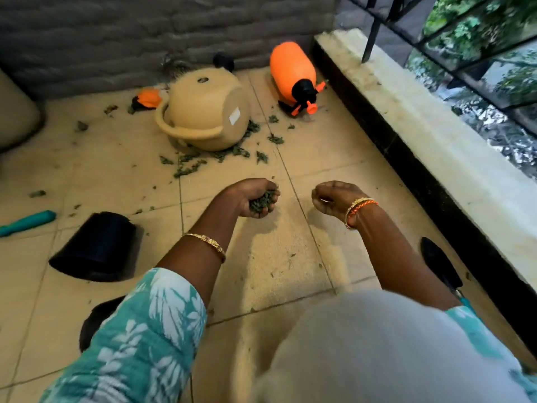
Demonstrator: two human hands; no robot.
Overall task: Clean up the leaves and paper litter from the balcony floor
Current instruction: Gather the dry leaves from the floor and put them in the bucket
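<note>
Head view, looking down at the balcony floor. I see the left hand (255, 197) turned palm-up, its fingers curled round a clump of dark green dried leaves (261, 202) held above the beige tiled floor (110, 181). The right hand (334, 199) hovers just beside it, also palm-up, fingers loosely curled; I cannot tell whether it holds anything. Each wrist carries a bangle, and the left arm wears a teal sleeve with a white leaf print (139, 338).

Beyond the hands, loose green leaf scraps (203, 161) lie scattered across the tiles, thickest against the overturned tan plastic flowerpot (206, 112), which rests on its side touching them. To the pot's right lies an orange plastic pressure sprayer with a black pump head (290, 74), tipped over near the black-faced stone kerb (406, 135). A small orange and black part (146, 98) sits left of the pot. Nearer me on the left, a black plastic pot (96, 248) lies on its side, with a teal tool handle (27, 222) near it at the frame's edge. A black trowel blade (438, 260) lies by the kerb on the right.
</note>
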